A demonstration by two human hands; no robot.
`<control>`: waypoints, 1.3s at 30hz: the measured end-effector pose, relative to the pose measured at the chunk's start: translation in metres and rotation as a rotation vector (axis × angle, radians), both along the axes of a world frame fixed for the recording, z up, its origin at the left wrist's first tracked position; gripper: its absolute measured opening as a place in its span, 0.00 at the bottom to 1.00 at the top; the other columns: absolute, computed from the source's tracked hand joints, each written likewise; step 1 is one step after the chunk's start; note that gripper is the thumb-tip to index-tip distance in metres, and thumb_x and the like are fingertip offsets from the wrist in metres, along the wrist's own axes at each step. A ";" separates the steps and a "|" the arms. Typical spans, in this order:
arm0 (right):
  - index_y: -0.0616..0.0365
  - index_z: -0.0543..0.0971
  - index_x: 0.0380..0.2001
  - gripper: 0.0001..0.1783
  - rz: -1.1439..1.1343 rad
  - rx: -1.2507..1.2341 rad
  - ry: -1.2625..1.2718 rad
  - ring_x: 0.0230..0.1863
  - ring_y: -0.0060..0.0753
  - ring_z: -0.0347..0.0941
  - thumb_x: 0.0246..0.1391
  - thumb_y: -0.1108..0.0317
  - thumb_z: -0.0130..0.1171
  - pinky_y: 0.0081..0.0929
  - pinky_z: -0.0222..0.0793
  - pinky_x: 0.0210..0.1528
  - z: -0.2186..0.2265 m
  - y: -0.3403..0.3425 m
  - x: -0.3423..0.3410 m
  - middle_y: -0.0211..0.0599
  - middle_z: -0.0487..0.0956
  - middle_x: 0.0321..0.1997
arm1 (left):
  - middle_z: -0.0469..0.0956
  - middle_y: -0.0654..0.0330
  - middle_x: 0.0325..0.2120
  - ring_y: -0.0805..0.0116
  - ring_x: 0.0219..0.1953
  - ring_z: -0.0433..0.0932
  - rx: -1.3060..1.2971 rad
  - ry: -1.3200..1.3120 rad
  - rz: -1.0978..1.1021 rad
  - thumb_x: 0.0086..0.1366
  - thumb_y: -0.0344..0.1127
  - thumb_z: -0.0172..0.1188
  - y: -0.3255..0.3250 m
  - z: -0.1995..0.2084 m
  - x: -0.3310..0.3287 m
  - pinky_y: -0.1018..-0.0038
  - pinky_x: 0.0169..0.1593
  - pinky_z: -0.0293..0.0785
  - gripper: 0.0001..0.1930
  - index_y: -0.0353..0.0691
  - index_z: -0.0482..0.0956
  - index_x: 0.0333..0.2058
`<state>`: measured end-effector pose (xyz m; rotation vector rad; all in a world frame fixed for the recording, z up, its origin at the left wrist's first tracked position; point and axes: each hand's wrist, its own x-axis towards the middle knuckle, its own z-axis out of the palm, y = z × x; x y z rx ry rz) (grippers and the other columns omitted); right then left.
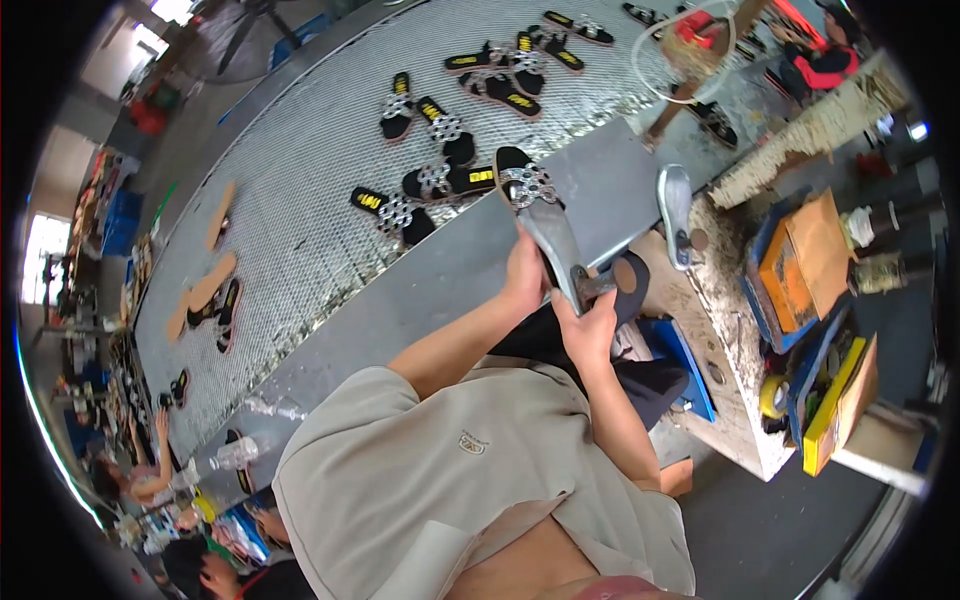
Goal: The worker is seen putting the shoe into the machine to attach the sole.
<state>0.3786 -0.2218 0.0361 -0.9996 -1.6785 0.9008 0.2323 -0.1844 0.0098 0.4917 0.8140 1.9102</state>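
Nearest, at 6 o'clock: my beige shirt (pixel 450 470), with both forearms rising toward the centre. My left hand (pixel 524 275) is closed around the side of a black sandal (pixel 535 215). The sandal is held sole-up just above centre and tilts toward 11 o'clock, its grey outsole facing me. My right hand (pixel 590 325) is clamped on the heel end, where a block heel (pixel 600 285) juts out. The two hands sit close together on the same shoe.

Handling, as a judgement: the sandal looks light, with a stiff sole. The braided silver strap (pixel 528 185) at its toe looks softer and easier to snag. The sole edges and the heel seem the firmer places to hold.

At 3 o'clock: a worn desk (pixel 730 330) bearing a metal shoe last (pixel 676 210), with orange and yellow boxes (pixel 810 280) beyond it.

Farther, from 9 to 12 o'clock: a mesh conveyor belt (pixel 300 200) carries more black sandals (pixel 440 180) and tan insoles (pixel 205 285).

Farthest, at 1 o'clock: a seated person in red (pixel 825 60).
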 end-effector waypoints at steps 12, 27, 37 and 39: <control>0.68 0.72 0.57 0.36 -0.304 0.045 0.300 0.51 0.37 0.81 0.52 0.60 0.76 0.36 0.74 0.57 0.026 0.078 0.051 0.49 0.84 0.50 | 0.68 0.54 0.69 0.61 0.71 0.64 0.057 0.513 -0.421 0.82 0.58 0.42 0.063 0.015 -0.004 0.61 0.75 0.57 0.33 0.35 0.68 0.69; 0.73 0.73 0.50 0.38 -1.318 0.404 -0.347 0.43 0.65 0.84 0.48 0.51 0.75 0.53 0.78 0.46 0.078 0.267 0.276 0.62 0.84 0.40 | 0.62 0.31 0.70 0.25 0.72 0.56 -1.013 1.779 0.724 0.62 0.81 0.51 0.081 -0.011 -0.280 0.32 0.68 0.60 0.52 0.53 0.60 0.76; 0.75 0.77 0.32 0.45 -1.570 0.667 -0.904 0.44 0.75 0.79 0.52 0.31 0.67 0.65 0.66 0.66 0.059 0.290 0.341 0.65 0.81 0.34 | 0.50 0.31 0.74 0.26 0.78 0.40 -0.892 1.634 0.582 0.69 0.67 0.53 0.188 0.055 -0.179 0.23 0.71 0.37 0.48 0.43 0.53 0.77; 0.77 0.78 0.37 0.47 -1.516 0.600 -0.901 0.49 0.75 0.78 0.52 0.30 0.67 0.65 0.62 0.69 0.041 0.292 0.339 0.69 0.83 0.40 | 0.59 0.34 0.70 0.28 0.75 0.48 -0.659 1.703 0.819 0.70 0.60 0.57 0.192 0.038 -0.190 0.30 0.73 0.41 0.39 0.38 0.66 0.71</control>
